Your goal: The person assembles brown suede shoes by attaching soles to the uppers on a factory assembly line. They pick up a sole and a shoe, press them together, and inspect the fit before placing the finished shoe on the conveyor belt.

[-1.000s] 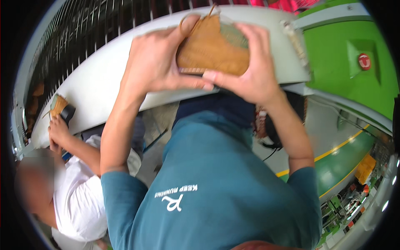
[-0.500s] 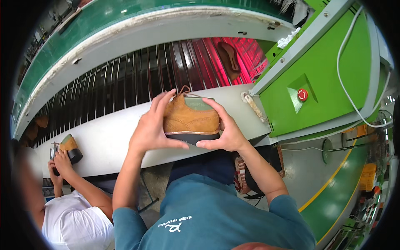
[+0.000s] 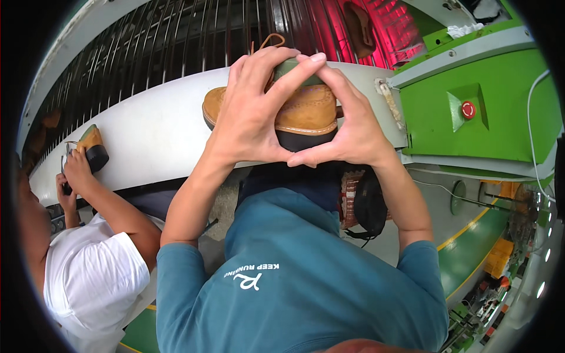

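Note:
A tan suede boot [image 3: 307, 110] with a dark sole and a green panel at its top lies between my two hands, over the white ledge. My left hand [image 3: 250, 109] spans its middle, fingers across the upper and thumb low by the sole. The boot's rounded end pokes out to the left of that hand. My right hand [image 3: 355, 120] curls round the right end, its thumb meeting my left thumb below the sole. The fingertips of both hands come together near the green panel, partly hiding it. A brown lace [image 3: 272, 41] loops up beyond my left fingers.
A metal roller conveyor [image 3: 194, 35] runs beyond the white ledge [image 3: 159, 117], with a brown shoe-like piece [image 3: 360, 32] under red light. At right stands a green machine housing with a red emergency button [image 3: 468, 109]. At left, a co-worker's hands [image 3: 76, 173] hold a similar boot [image 3: 93, 147].
My left hand has moved from the boot's left end onto its middle, and the two thumbs now meet. The boot appears turned. The whole view has shifted, placing the conveyor higher.

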Tool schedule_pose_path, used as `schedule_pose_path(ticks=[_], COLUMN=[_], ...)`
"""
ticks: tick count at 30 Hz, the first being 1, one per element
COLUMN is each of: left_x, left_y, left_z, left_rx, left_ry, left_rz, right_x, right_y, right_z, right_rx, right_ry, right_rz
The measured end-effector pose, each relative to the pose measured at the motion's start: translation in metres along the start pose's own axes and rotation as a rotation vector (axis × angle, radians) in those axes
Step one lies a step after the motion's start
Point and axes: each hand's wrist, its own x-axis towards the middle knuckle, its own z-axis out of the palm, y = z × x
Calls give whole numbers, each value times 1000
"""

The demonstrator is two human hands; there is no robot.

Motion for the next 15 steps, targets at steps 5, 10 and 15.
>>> schedule_pose_path(ticks=[5,10,15], left_x=[-4,-16,-42], left_y=[-2,-8,-7], left_z=[0,12,21], left_rx=[-5,40,223], left_ry=[62,258,535], left_rz=[0,45,28], right_x=[2,9,1], right_y=[-1,-10,-30], right_z=[5,13,27], right_rx=[-33,-19,46], right_ry=[27,108,186], right_rz=[14,-3,172])
